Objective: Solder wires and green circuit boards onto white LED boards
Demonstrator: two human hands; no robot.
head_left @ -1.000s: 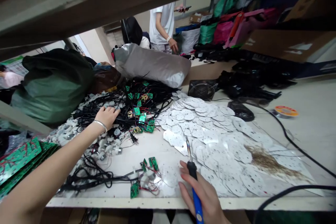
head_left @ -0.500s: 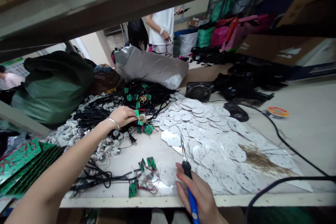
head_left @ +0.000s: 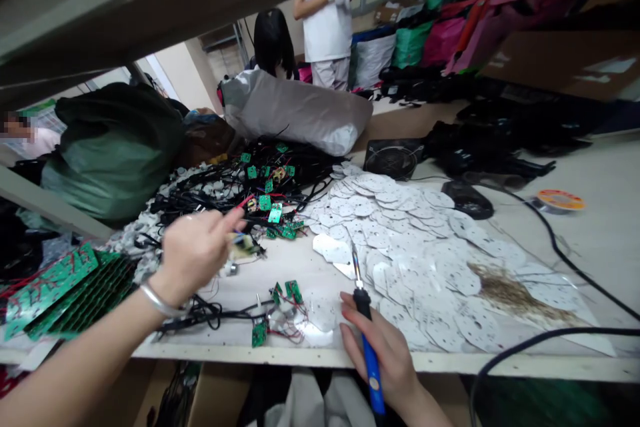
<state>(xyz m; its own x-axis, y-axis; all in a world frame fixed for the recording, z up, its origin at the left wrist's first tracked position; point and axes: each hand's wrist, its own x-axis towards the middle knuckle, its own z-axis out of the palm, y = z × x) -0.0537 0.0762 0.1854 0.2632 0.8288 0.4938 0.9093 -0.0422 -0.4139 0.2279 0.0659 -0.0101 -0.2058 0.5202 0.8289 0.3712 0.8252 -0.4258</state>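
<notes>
My left hand (head_left: 195,253) pinches a small wired circuit board (head_left: 244,248) just above the bench, close to a tangle of black wires with green boards (head_left: 250,180). My right hand (head_left: 385,353) grips a blue-handled soldering iron (head_left: 369,340) at the bench's front edge. The iron's bare tip (head_left: 355,263) points away from me, beside a spread of white perforated plates (head_left: 400,247). Between my hands lie several small green boards with red and black wires (head_left: 275,313).
Green circuit panels (head_left: 65,293) are stacked at the left. A black fan (head_left: 393,160), a solder spool (head_left: 560,200) and a black cable (head_left: 555,247) are on the right. A grey sack (head_left: 295,110) lies behind the bench, with two people beyond it. A beam crosses overhead.
My left hand has come back from the wire tangle toward me, now pinching a small wired board. The soldering iron stays in my right hand, and the view has tilted slightly.
</notes>
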